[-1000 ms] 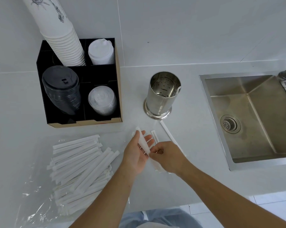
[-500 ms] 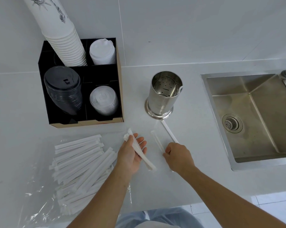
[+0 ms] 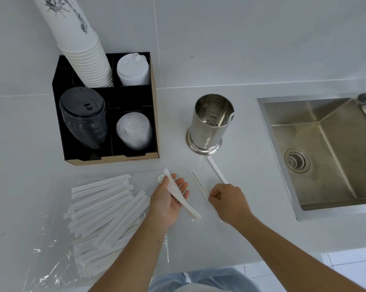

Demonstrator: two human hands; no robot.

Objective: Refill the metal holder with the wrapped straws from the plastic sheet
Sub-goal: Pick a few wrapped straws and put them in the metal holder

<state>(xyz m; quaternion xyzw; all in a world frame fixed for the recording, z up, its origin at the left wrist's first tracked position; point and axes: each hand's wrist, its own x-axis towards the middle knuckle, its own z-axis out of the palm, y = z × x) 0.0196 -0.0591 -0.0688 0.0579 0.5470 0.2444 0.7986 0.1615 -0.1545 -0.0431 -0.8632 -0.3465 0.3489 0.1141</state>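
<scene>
The right hand (image 3: 228, 200) is leaving the left hand (image 3: 169, 199), now pinching a loose straw (image 3: 198, 184) off the surface (image 3: 236, 228). The left hand is loosely cradling a few wrapped straws (image 3: 181, 197), so the bundle is growing.

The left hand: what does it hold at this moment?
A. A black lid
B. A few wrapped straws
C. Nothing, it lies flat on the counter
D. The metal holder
B: the left hand is cupped, palm up, around a few wrapped straws that lie across its fingers, while the holder stands apart on the counter.
</scene>
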